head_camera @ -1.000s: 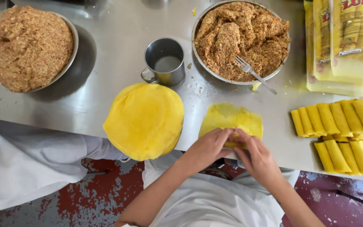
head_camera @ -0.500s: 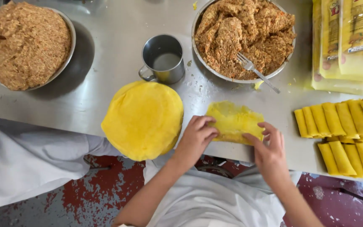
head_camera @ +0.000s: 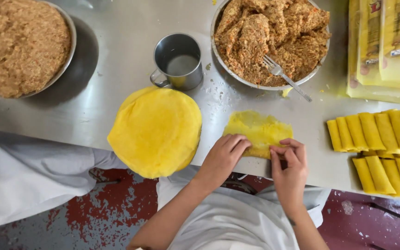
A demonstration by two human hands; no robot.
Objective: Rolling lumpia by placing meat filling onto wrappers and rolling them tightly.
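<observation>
The left hand (head_camera: 225, 155) and right hand (head_camera: 289, 162) pinch the near edge of a yellow wrapper (head_camera: 259, 131) lying flat on the steel counter (head_camera: 116, 60), fingers closed on its rim. It looks thin, soft and tearable, best gripped along that edge. Beyond sit a wrapper stack (head_camera: 156, 131), cup (head_camera: 178, 61), filling bowl (head_camera: 270, 39) and finished rolls (head_camera: 380, 143).

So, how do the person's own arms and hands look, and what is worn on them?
Both the left hand and the right hand are bare: no gloves, and no rings or watch can be seen. The forearms are uncovered, with no sleeves reaching them. A white garment covers the body below.
</observation>
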